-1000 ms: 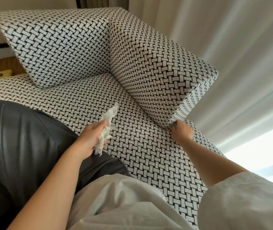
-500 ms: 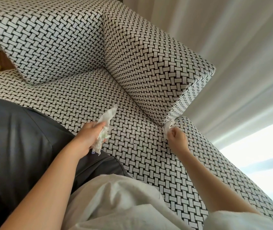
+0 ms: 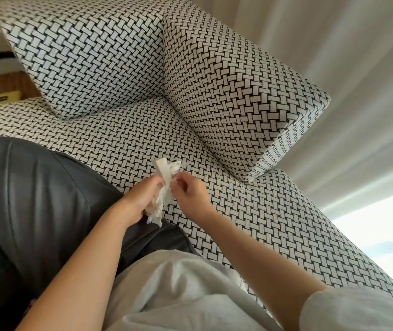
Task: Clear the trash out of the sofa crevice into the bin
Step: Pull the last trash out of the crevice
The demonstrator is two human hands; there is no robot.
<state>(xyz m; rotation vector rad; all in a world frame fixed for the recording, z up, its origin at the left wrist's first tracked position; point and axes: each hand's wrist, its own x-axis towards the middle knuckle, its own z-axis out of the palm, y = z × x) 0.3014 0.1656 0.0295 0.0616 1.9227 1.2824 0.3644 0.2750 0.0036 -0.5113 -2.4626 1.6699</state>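
Note:
My left hand [image 3: 143, 197] grips a bunch of crumpled white tissue and wrapper trash [image 3: 160, 201] above the sofa seat [image 3: 250, 211], near my dark-trousered leg. My right hand [image 3: 190, 189] is right beside it, fingers pinched on a flat white paper strip [image 3: 164, 170] that stands up against the bunch. Both hands touch the trash in the middle of the view. The crevice [image 3: 250, 180] under the right back cushion [image 3: 233, 91] lies to the right of my hands, with a small white bit showing at its end. No bin is in view.
A second patterned cushion [image 3: 83, 58] leans at the back left. White curtains [image 3: 346, 68] hang to the right, with a bright window at the lower right. A yellow object [image 3: 2, 99] lies on the wooden floor at the far left.
My right hand pulled a white scrap out from under the right cushion and carried it left to my left hand. The left hand has stayed in place with its tissue bunch.

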